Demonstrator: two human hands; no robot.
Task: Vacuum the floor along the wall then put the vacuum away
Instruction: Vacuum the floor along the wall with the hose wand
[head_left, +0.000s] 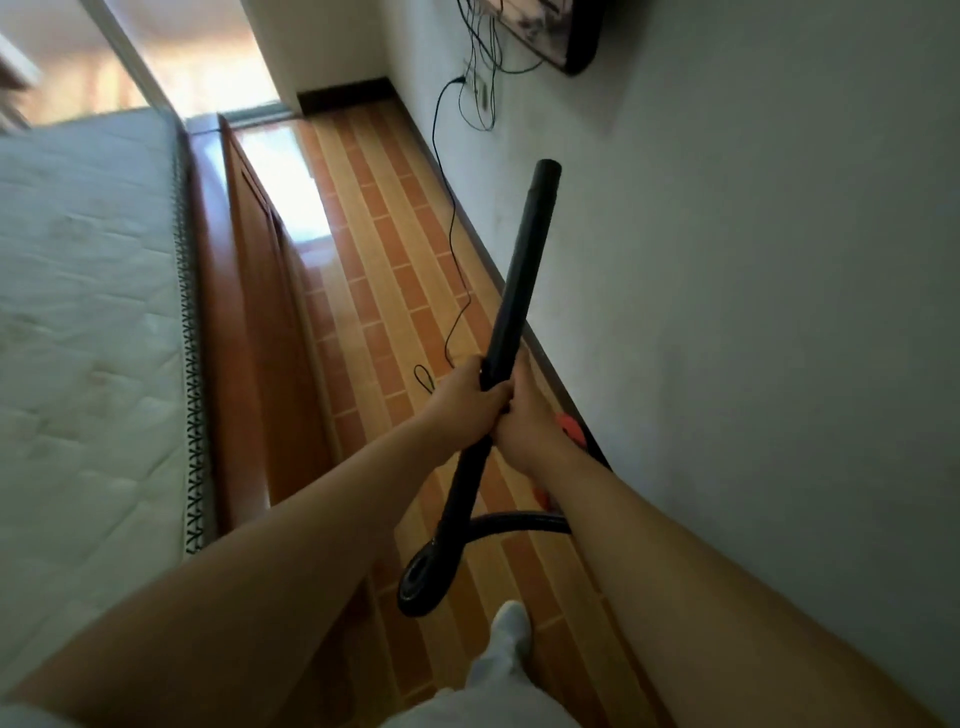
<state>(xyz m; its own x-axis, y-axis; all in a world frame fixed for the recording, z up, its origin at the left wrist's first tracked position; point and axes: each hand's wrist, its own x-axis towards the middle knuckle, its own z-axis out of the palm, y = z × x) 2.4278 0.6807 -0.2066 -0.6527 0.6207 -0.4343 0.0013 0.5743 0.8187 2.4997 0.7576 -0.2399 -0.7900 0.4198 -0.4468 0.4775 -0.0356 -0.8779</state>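
Both hands grip the wand (524, 270) mid-length: left hand (470, 400) and right hand (524, 423), touching. Wand is matte black, tip open, raised off the floor (395, 249), beside right wall (753, 260). Hose (519, 519) curves right to orange vacuum (571, 428).

Daylight from the doorway (208, 62) beyond the grip glares off the floor (384, 291). Right of the grip the wall (753, 312) is dim; left, the mattress (78, 312) is blurred.

Bed (88, 322) left, wall (753, 260) right (floor (395, 249) between).
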